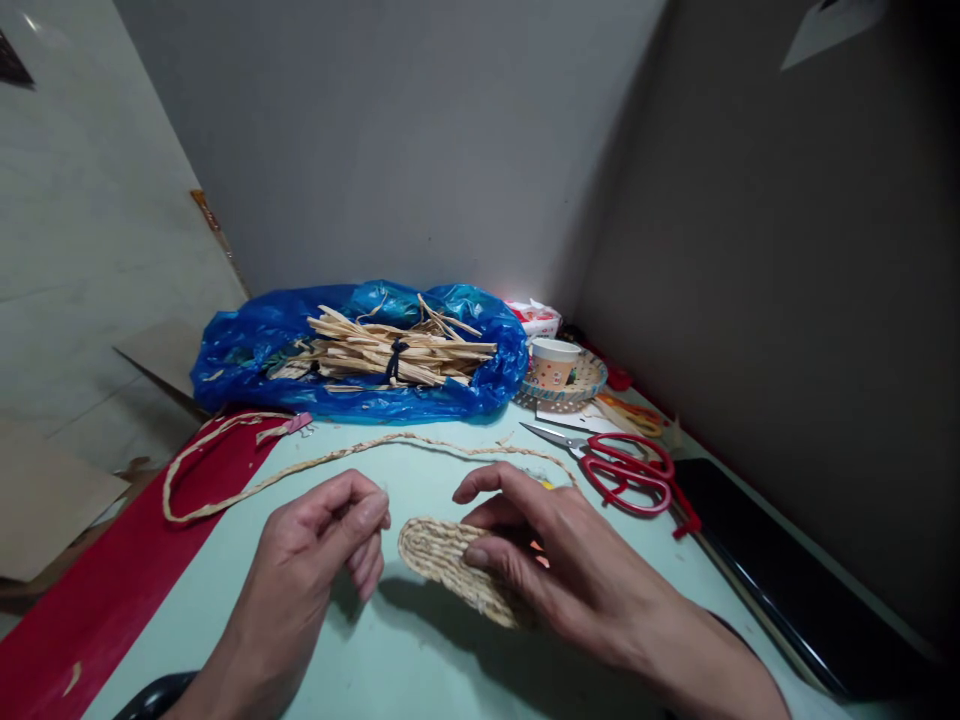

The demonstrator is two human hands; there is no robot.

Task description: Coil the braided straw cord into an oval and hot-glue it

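Observation:
My right hand [555,550] holds a small oval woven straw piece [442,548] by its right part, thumb on top and index finger raised. Left of it, my left hand [330,540] has its thumb pressed against the curled index finger; anything between the fingertips is too small to make out. A gap separates this hand from the woven piece. Behind both hands, a long twisted straw cord [300,465] curves across the table from the left and passes out of sight behind my right hand.
A blue plastic bag [255,335] bears a tied bundle of dry straw [442,352]. Red-handled scissors [630,470] lie at the right, near a black flat object [795,570]. A paper cup [553,365] stands in a woven basket [592,380]. A pink clip [298,423] grips the cord's end.

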